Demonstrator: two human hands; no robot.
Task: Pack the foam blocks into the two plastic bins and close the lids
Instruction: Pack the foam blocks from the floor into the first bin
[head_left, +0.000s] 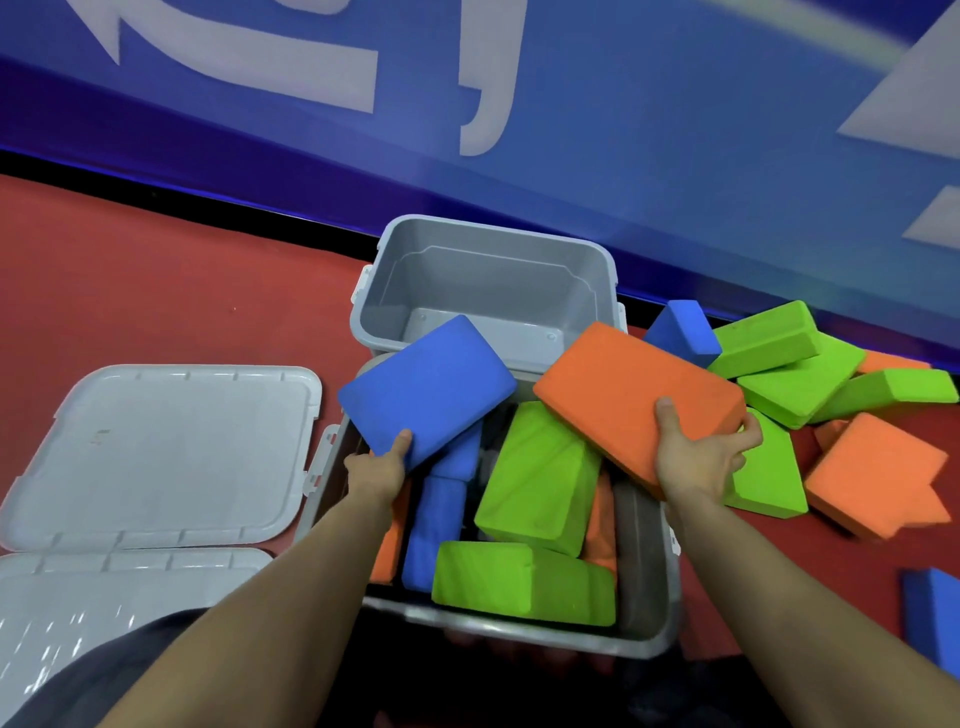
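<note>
Here the left hand (382, 465) pinches a blue block (427, 387) by its corner while the right hand (698, 460) clamps an orange block (636, 397), both above the near bin (647, 631) at lower centre. That bin looks crowded with tilted blocks; dropped flat, these could ride high and block its lid, while the far bin (493, 280) stands empty.

I see the near bin (644, 613) holding blocks, far bin (488, 280) behind it, two lids (161, 457) left, loose blocks (831, 374) right.
</note>
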